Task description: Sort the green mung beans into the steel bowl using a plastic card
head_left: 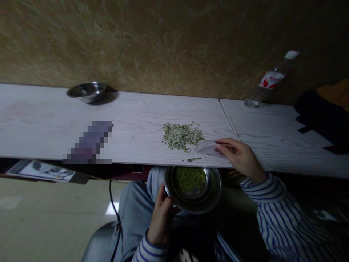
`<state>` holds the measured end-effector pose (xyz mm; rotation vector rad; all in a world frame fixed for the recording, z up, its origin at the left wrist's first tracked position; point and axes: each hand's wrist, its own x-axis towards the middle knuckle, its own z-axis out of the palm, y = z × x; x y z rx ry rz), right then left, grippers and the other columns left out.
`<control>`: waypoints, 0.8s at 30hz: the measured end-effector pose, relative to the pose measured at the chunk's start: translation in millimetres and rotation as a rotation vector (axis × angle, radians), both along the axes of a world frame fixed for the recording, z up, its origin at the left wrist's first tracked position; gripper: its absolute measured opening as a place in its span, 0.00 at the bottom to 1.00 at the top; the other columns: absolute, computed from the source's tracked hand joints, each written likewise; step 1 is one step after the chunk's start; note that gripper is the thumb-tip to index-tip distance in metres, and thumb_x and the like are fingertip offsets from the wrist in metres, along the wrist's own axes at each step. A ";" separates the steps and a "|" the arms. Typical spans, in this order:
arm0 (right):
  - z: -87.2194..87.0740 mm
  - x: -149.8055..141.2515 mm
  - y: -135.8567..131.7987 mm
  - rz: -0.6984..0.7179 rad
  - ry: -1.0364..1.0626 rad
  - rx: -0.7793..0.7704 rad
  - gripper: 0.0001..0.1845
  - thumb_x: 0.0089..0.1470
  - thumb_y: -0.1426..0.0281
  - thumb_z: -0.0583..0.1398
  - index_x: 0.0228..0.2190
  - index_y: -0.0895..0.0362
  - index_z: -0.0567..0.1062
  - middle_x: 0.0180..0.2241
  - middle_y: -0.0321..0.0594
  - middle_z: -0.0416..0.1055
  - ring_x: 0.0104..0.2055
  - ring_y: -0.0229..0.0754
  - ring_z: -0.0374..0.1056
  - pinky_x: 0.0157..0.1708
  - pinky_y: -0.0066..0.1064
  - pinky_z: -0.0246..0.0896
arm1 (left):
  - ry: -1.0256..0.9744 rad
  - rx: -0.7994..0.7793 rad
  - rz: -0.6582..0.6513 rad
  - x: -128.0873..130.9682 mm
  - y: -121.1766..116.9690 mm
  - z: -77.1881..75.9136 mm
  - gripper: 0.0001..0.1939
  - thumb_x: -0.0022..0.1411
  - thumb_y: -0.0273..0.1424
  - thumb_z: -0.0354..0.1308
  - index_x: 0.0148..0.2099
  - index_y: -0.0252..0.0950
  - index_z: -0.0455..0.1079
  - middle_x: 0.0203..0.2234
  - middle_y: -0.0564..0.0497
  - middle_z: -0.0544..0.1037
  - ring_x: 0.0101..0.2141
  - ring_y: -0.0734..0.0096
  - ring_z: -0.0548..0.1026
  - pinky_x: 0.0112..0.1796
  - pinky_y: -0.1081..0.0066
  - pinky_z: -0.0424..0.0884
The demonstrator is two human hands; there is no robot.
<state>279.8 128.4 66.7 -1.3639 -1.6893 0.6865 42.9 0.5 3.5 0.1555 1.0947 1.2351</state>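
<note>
My left hand (163, 214) grips the near left rim of a steel bowl (215, 198), just under the counter's front edge and above my lap. Green mung beans (191, 179) lie in that bowl. In my right hand (241, 156), thumb and fingers pinch a clear half-round plastic protractor (207, 147), held low at the counter top. Its curved edge is beside a spread pile of mung beans mixed with white grains (181, 136) that look like rice. A few loose beans (193, 159) lie near the counter's edge, above the bowl.
A second steel bowl (88, 92) stands by the wall at the left. A blurred-out flat object (91, 143) lies on the white wood-grain counter (141, 120). At the right are a plastic bottle (268, 82) and dark cloth (321, 120). A cable (111, 196) hangs below.
</note>
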 end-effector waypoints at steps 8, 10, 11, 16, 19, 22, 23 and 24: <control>-15.0 7.8 -34.7 -0.245 0.018 0.007 0.18 0.55 0.57 0.64 0.41 0.59 0.80 0.32 0.48 0.82 0.32 0.50 0.80 0.30 0.37 0.77 | -0.007 0.018 -0.045 7.7 -0.3 4.3 0.34 0.48 0.29 0.64 0.60 0.39 0.68 0.48 0.45 0.78 0.41 0.61 0.76 0.36 0.68 0.73; -18.2 -1.7 -40.4 -0.253 0.007 0.018 0.17 0.56 0.59 0.63 0.41 0.59 0.80 0.33 0.48 0.82 0.33 0.50 0.80 0.33 0.38 0.77 | -0.007 0.019 -0.039 7.9 -0.6 4.6 0.34 0.49 0.29 0.64 0.60 0.39 0.68 0.50 0.44 0.78 0.42 0.61 0.76 0.37 0.67 0.73; -19.5 -6.6 -42.4 -0.251 0.009 0.024 0.16 0.56 0.60 0.63 0.40 0.59 0.80 0.32 0.48 0.82 0.33 0.49 0.80 0.34 0.39 0.77 | -0.009 0.017 -0.034 7.8 -0.8 4.9 0.35 0.48 0.29 0.64 0.61 0.39 0.68 0.49 0.44 0.78 0.42 0.60 0.76 0.37 0.67 0.73; -23.6 -26.5 -45.5 -0.209 0.041 0.016 0.15 0.58 0.61 0.62 0.41 0.58 0.79 0.33 0.47 0.83 0.34 0.50 0.80 0.38 0.41 0.77 | -0.013 -0.001 -0.006 5.3 -1.1 6.8 0.38 0.48 0.29 0.65 0.64 0.38 0.65 0.46 0.43 0.79 0.40 0.60 0.76 0.35 0.66 0.73; -23.7 -35.2 -44.9 -0.162 0.049 -0.006 0.14 0.59 0.61 0.61 0.42 0.57 0.79 0.33 0.46 0.83 0.36 0.50 0.81 0.39 0.40 0.77 | 0.002 -0.010 -0.001 2.9 -0.5 5.8 0.40 0.48 0.28 0.64 0.65 0.38 0.64 0.46 0.42 0.78 0.39 0.60 0.75 0.34 0.67 0.72; -21.6 -40.8 -46.0 -0.113 0.041 -0.018 0.14 0.59 0.62 0.61 0.42 0.56 0.79 0.34 0.46 0.83 0.36 0.49 0.81 0.38 0.38 0.77 | 0.010 0.014 0.000 0.2 0.0 2.8 0.39 0.48 0.27 0.63 0.65 0.41 0.65 0.48 0.44 0.78 0.39 0.62 0.74 0.37 0.65 0.73; -20.6 -41.7 -46.7 -0.098 0.036 -0.019 0.14 0.59 0.62 0.61 0.41 0.56 0.80 0.34 0.46 0.83 0.36 0.49 0.80 0.37 0.38 0.76 | 0.006 0.028 0.000 -0.7 0.1 1.7 0.38 0.49 0.27 0.63 0.64 0.41 0.65 0.47 0.44 0.78 0.38 0.62 0.74 0.39 0.64 0.73; -19.5 -41.9 -47.4 -0.085 0.031 -0.021 0.13 0.58 0.62 0.61 0.41 0.57 0.80 0.35 0.46 0.83 0.36 0.48 0.80 0.37 0.37 0.76 | 0.002 0.042 0.000 -1.6 0.1 0.6 0.37 0.49 0.28 0.63 0.64 0.42 0.66 0.47 0.45 0.78 0.38 0.63 0.74 0.40 0.63 0.73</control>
